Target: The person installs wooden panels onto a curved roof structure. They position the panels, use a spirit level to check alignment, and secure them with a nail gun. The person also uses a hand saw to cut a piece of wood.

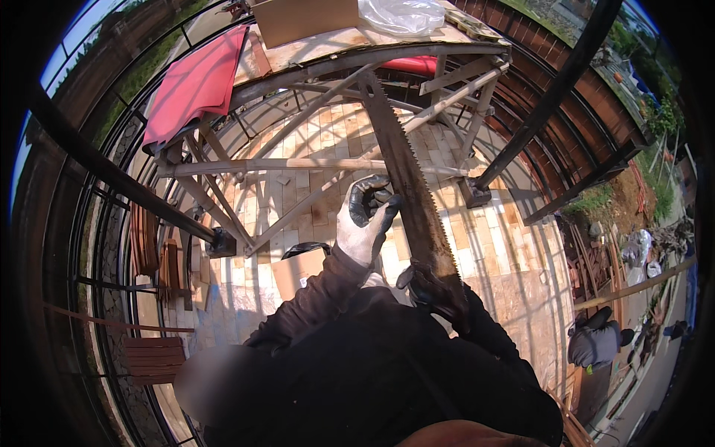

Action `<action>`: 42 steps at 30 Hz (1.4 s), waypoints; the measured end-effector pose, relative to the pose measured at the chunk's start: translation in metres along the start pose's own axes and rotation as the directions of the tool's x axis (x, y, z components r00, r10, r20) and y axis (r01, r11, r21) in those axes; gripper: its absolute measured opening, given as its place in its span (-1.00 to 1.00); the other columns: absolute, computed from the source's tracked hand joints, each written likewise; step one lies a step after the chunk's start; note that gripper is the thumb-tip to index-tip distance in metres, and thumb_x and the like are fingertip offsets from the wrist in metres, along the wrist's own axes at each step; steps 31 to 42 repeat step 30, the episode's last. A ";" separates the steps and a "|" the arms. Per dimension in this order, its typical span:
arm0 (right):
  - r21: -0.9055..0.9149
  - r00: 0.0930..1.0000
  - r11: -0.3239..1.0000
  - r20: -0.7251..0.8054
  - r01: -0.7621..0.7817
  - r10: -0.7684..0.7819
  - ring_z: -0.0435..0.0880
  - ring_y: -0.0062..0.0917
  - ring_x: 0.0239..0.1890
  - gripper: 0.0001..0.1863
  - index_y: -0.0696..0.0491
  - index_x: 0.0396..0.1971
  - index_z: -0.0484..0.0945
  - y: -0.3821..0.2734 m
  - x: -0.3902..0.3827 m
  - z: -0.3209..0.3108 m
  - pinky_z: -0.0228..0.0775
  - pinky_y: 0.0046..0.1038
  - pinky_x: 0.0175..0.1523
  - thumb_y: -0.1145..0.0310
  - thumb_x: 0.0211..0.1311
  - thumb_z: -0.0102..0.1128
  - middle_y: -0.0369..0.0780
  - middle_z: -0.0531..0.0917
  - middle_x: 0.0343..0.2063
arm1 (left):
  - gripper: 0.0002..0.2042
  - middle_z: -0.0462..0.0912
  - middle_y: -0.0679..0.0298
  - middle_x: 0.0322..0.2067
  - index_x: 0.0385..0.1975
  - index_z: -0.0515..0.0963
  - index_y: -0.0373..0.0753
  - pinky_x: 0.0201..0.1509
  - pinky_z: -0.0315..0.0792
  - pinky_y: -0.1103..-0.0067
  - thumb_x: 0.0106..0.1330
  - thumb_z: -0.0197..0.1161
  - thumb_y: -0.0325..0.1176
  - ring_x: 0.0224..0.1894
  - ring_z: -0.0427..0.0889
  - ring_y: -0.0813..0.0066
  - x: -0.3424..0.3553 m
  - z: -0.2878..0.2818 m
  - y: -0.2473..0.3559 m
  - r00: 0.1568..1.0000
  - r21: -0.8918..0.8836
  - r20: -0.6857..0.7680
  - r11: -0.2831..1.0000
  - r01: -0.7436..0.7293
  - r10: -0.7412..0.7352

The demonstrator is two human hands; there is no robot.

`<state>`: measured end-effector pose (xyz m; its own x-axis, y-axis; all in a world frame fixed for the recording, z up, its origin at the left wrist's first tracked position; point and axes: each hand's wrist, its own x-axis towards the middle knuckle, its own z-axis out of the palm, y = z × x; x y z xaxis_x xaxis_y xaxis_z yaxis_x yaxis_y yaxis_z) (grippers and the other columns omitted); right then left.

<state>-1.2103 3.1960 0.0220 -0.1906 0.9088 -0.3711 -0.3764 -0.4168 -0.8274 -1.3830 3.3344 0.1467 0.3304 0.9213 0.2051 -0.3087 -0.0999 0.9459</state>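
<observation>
A long hand saw [413, 194] with a rust-brown, toothed blade points up and away from me, its teeth facing right. My right hand [436, 294], in a dark glove, is closed around the saw's handle end in front of my body. My left hand [366, 220] wears a white glove with dark fingers. Its fingers and thumb curl together beside the smooth back edge of the blade. Whether they touch the blade or pinch something small is unclear. The far tip of the saw overlaps the front edge of a wooden worktable [298, 54].
On the table are a cardboard box [305, 22], clear plastic [402, 16] and a red sheet [197, 82] draped over its left side. Black metal posts [551, 93] rise either side. Another cardboard piece [294, 272] lies on the floor. At the right, a person [596, 343] bends down.
</observation>
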 end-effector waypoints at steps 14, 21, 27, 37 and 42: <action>-0.583 0.915 0.718 0.350 0.380 -0.200 0.66 -0.49 -0.09 -0.69 0.17 0.01 0.52 -0.241 0.345 -0.009 0.45 -0.48 0.06 0.35 0.34 0.11 -0.15 0.65 -0.07 | -0.76 0.46 0.34 -0.45 -0.30 0.42 -0.17 -0.26 0.45 0.38 0.31 0.28 -0.17 -0.41 0.49 0.41 0.211 -0.173 -0.023 0.936 -0.195 -0.311 0.953 -0.233 0.165; -0.625 0.666 0.315 0.468 0.714 -0.581 0.66 -0.37 -0.09 -0.53 0.14 0.10 0.49 -0.453 0.409 0.025 0.48 -0.42 0.06 0.46 0.15 0.27 -0.11 0.65 -0.13 | -0.83 0.50 0.38 -0.45 -0.29 0.48 -0.29 -0.25 0.38 0.61 0.32 0.17 -0.31 -0.36 0.46 0.61 0.269 -0.251 -0.012 0.773 0.208 -0.603 0.974 -0.085 0.196; -0.632 0.327 -0.562 0.767 0.534 -0.552 0.26 -0.05 0.30 -0.15 -0.06 0.36 0.17 -0.565 0.526 0.075 0.07 -0.15 0.40 0.19 0.05 0.35 -0.05 0.32 0.26 | -0.55 0.48 0.36 -0.56 -0.23 0.43 -0.26 -0.44 0.39 0.65 0.31 0.19 0.08 -0.51 0.51 0.60 0.339 -0.278 0.002 0.730 0.422 -0.639 0.904 0.070 0.242; -0.794 0.770 -0.586 0.473 0.161 -0.428 0.14 -0.10 0.39 -0.07 -0.13 0.41 0.04 -0.575 0.578 0.086 -0.07 -0.17 0.46 -0.01 0.08 0.32 -0.09 0.26 0.31 | -0.52 0.49 0.35 -0.55 -0.19 0.43 -0.29 -0.43 0.40 0.65 0.30 0.19 0.09 -0.50 0.51 0.60 0.367 -0.285 0.010 0.690 0.368 -0.689 0.928 0.066 0.224; -0.794 0.770 -0.586 0.473 0.161 -0.428 0.14 -0.10 0.39 -0.07 -0.13 0.41 0.04 -0.575 0.578 0.086 -0.07 -0.17 0.46 -0.01 0.08 0.32 -0.09 0.26 0.31 | -0.52 0.49 0.35 -0.55 -0.19 0.43 -0.29 -0.43 0.40 0.65 0.30 0.19 0.09 -0.50 0.51 0.60 0.367 -0.285 0.010 0.690 0.368 -0.689 0.928 0.066 0.224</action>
